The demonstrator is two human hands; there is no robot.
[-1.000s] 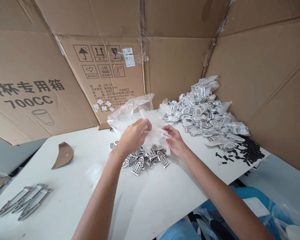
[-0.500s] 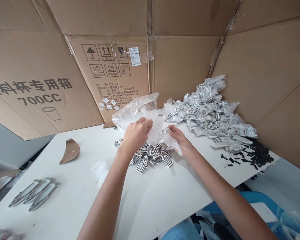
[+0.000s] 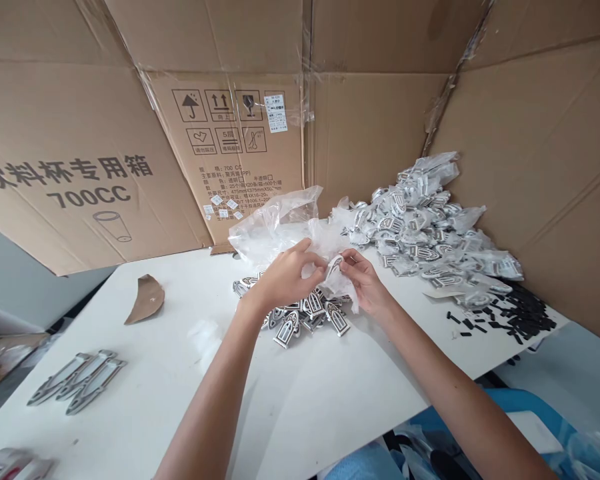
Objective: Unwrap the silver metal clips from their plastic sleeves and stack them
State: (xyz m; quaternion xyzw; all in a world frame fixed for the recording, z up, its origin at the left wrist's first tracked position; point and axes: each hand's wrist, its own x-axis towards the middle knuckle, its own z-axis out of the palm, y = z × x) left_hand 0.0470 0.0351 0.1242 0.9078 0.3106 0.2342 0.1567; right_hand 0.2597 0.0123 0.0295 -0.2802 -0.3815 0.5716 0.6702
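My left hand point(image 3: 286, 277) and my right hand point(image 3: 364, 281) meet over the middle of the white table point(image 3: 300, 400), both pinching a small clear plastic bag point(image 3: 336, 275). A small metal piece seems to sit at the bag's mouth between my fingertips. Under my hands lies a heap of loose arch-shaped metal badges point(image 3: 300, 315). Behind them rests a crumpled bunch of clear bags point(image 3: 275, 223).
A big pile of bagged badges point(image 3: 425, 230) sits at the back right, with small black pieces point(image 3: 505, 313) beside it. Cardboard walls point(image 3: 230, 127) surround the table. A brown cardboard scrap point(image 3: 147, 300) and long grey metal parts point(image 3: 77, 381) lie at the left.
My hands have drawn closer together, both now pinching the small bag. The view has shifted slightly left.
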